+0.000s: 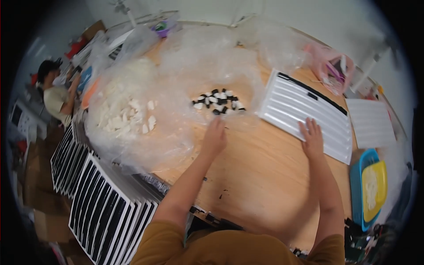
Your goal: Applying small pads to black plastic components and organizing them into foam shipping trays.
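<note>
Ribbed white panel (pixel 304 117) lies slantwise on the counter (pixel 256 172), at two o'clock from the counter's middle, with a dark strip (pixel 327 97) along its far edge and a small black piece (pixel 312 95) beside that strip; the right hand (pixel 313 139) is open, fingers spread over the panel's near edge, with no clear grip; the left hand (pixel 215 136) points towards eleven o'clock, fingertips just beside a loose heap of black and white pieces (pixel 219 100), and whether it has closed on one I cannot tell; clear plastic film (pixel 207 53) lies crumpled around that heap; whitish chunks (pixel 126 117) sit between nine and ten o'clock; the likeliest trouble, I judge, is the panel sliding or turning, should the right hand press unevenly at that one edge; the small piece could then slip off; a careless sweep by the left hand might scatter the heap or drag film along; striped panels (pixel 101 198) standing at eight o'clock could topple if knocked.
</note>
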Action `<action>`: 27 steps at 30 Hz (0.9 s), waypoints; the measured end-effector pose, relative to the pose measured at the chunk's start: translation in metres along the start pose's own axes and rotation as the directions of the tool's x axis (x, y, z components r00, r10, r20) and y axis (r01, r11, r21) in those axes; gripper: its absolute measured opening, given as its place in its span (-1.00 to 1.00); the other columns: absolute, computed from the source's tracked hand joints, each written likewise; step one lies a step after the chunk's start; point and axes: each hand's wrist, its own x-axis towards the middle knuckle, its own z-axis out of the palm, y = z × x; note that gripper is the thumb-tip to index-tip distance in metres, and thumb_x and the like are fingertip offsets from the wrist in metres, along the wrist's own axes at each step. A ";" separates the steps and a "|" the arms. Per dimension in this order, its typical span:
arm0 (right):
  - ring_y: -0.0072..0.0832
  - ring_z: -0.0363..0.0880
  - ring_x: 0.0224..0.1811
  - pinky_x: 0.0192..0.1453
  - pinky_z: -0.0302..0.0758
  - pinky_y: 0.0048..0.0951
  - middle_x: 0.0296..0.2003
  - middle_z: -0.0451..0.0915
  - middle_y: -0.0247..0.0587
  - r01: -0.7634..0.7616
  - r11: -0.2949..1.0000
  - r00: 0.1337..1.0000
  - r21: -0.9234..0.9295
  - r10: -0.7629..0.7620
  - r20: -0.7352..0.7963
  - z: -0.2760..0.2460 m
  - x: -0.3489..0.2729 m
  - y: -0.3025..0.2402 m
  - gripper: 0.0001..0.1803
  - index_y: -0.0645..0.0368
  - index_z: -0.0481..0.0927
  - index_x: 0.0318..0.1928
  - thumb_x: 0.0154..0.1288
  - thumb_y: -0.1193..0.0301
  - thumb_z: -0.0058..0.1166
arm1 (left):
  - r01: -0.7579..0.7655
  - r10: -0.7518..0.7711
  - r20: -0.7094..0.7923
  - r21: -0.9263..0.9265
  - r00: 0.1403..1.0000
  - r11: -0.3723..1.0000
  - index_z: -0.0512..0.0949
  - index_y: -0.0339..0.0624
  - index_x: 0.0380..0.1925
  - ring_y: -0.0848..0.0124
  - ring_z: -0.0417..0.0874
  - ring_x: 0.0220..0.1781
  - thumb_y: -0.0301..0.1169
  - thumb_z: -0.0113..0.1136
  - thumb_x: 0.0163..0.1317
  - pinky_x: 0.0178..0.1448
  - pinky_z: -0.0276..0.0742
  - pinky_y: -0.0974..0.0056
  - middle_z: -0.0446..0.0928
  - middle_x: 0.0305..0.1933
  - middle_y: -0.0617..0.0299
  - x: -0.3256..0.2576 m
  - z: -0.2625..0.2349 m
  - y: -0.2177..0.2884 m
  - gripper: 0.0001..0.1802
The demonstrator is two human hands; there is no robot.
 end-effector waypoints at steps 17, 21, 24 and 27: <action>0.07 -0.15 0.54 0.47 -0.10 0.22 0.47 -0.07 0.18 -0.473 0.874 0.846 -0.108 0.417 -0.332 0.061 0.048 -0.040 -0.14 0.01 0.05 0.48 0.16 0.47 0.04 | -0.135 0.139 0.010 0.317 0.990 0.939 0.52 -0.29 -0.14 -0.10 0.42 0.15 -0.52 0.12 0.03 0.23 0.35 -0.07 0.52 -0.05 0.01 0.012 -0.009 0.025 -0.68; 0.14 -0.06 0.47 0.43 -0.05 0.19 0.43 0.00 0.23 -0.274 0.960 0.868 0.064 0.275 -0.413 0.049 0.025 -0.086 -0.23 0.12 0.14 0.42 0.18 0.43 0.05 | -0.195 0.193 0.036 0.082 0.981 0.977 0.52 -0.30 -0.19 -0.11 0.47 0.11 -0.58 0.08 0.01 0.19 0.41 -0.05 0.51 -0.10 -0.03 0.006 0.003 0.010 -0.71; 0.18 0.01 0.42 0.41 0.00 0.16 0.39 0.05 0.25 -0.177 0.971 0.869 0.163 0.232 -0.438 0.039 -0.001 -0.107 -0.34 0.14 0.24 0.35 0.22 0.37 0.01 | -0.167 0.168 0.135 -0.023 0.976 0.986 0.51 -0.34 -0.22 -0.10 0.51 0.04 -0.63 0.04 0.00 0.12 0.47 0.00 0.49 -0.13 -0.08 -0.003 0.021 0.042 -0.72; 0.18 0.04 0.40 0.41 0.02 0.13 0.37 0.08 0.26 -0.136 0.963 0.887 0.234 0.224 -0.404 0.020 -0.021 -0.127 -0.45 0.11 0.38 0.26 0.25 0.31 0.00 | -0.234 0.278 0.170 -0.239 0.945 0.942 0.52 -0.38 -0.24 -0.06 0.50 -0.03 -0.60 0.05 -0.01 0.09 0.46 0.01 0.48 -0.15 -0.11 -0.028 0.046 0.117 -0.73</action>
